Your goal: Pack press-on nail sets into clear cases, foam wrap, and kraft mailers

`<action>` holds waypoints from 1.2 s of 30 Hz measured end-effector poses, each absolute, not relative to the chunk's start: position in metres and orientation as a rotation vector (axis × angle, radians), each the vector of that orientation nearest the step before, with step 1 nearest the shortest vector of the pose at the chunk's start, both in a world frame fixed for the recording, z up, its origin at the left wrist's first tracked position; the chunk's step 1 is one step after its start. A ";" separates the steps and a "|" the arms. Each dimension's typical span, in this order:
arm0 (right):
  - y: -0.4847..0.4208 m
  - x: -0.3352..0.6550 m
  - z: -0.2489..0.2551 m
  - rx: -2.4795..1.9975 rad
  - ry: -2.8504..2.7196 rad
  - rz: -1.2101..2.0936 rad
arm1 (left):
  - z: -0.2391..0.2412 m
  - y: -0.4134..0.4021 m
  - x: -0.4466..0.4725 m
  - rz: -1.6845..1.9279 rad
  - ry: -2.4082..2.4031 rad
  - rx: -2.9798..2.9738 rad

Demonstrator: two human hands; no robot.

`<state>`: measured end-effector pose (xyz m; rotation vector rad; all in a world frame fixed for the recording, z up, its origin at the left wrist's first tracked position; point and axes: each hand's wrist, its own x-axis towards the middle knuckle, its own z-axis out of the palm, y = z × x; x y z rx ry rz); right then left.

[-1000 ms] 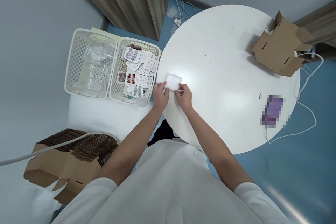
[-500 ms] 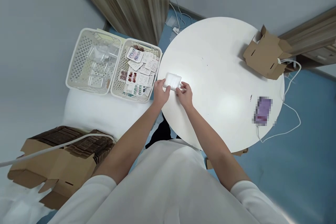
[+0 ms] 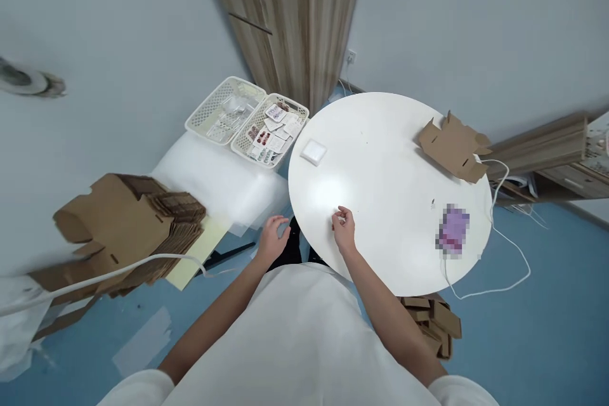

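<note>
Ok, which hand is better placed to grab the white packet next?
Probably right, narrowly: the right hand is over the table, where the white packet lies; the left hand is beyond the edge.

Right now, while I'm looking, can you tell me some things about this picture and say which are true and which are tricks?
1. The white square packet lies on the round table. True.
2. The left hand is gripping the white square packet. False: the hand is apart from it, out beside the table's edge.
3. The cards are in the basket nearer the round table. True.
4. The blurred purple thing is inside the basket. False: it is on the round table.
5. The right hand is over the round table. True.
</note>
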<state>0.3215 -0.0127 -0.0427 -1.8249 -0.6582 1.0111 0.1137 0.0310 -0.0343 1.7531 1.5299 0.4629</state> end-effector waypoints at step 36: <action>0.110 -0.041 -0.001 -1.558 -2.269 0.798 | -0.004 0.016 -0.220 0.389 2.176 1.642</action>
